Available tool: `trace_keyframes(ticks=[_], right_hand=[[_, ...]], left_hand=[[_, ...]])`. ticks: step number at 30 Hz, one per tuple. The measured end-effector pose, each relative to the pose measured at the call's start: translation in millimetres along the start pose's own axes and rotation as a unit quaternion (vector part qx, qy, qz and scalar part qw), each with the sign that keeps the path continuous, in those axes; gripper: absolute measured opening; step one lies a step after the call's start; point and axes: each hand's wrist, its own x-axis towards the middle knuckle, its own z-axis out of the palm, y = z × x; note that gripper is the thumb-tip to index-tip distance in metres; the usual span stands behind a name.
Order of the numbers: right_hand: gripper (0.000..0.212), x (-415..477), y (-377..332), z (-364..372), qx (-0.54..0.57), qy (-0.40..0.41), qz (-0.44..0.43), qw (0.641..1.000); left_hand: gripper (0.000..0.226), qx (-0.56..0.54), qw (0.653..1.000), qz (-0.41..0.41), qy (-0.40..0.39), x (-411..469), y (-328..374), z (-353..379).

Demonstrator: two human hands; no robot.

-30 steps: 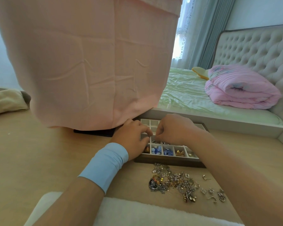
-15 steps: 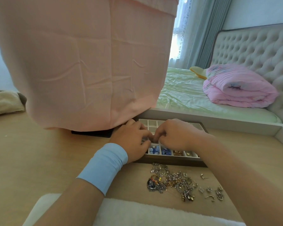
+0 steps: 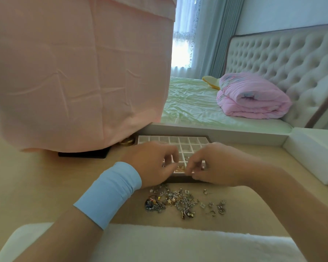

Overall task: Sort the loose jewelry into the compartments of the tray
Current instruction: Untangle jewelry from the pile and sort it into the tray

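Note:
A dark-framed tray [image 3: 173,136] with several small white compartments lies on the tan table, just behind my hands. My left hand [image 3: 150,164], with a light blue wristband, and my right hand [image 3: 216,166] hover over the tray's near rows. Their curled fingertips meet there and pinch a small gold piece [image 3: 179,168]. The hands hide most of the near compartments. A tangled pile of loose jewelry [image 3: 176,202] lies on the table in front of the tray, with a few single earrings [image 3: 216,208] scattered to its right.
A large pink cloth [image 3: 74,72] hangs over the table's left half, down to a black flat object [image 3: 83,154] and a gold lid [image 3: 126,142]. A white foam block [image 3: 314,154] sits at the right. A white fluffy pad [image 3: 159,242] borders the near edge. A bed stands behind.
Both hands have drawn closer to me, from the tray's middle to its near rows, still fingertip to fingertip. They now cover the blue stones in the front compartments.

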Motion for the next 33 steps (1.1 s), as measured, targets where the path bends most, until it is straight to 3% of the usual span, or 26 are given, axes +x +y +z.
trace_keyframes(ticks=[6,12,20,29,33], right_hand=[[0.018,-32.9,27.5,1.1,0.004,-0.041,0.082,0.996],[0.020,-37.8,38.3,3.8,0.040,-0.122,0.106,0.986],[0.010,-26.7,36.0,16.4,0.033,-0.073,0.080,0.994],[0.020,-32.3,40.9,3.3,0.064,-0.071,0.082,0.992],[0.017,-30.0,34.1,11.7,0.024,-0.072,0.082,0.994]], left_hand=[[0.017,0.032,0.995,0.074,-0.067,-3.4,38.6,18.6],[0.023,-0.044,0.993,0.092,-0.050,-9.4,53.4,39.2],[0.028,-0.012,0.987,0.138,-0.077,-12.1,62.0,52.3],[0.028,0.017,0.989,0.114,-0.089,-8.8,53.9,46.1],[0.026,-0.011,0.993,0.099,-0.071,-9.9,50.3,45.6]])
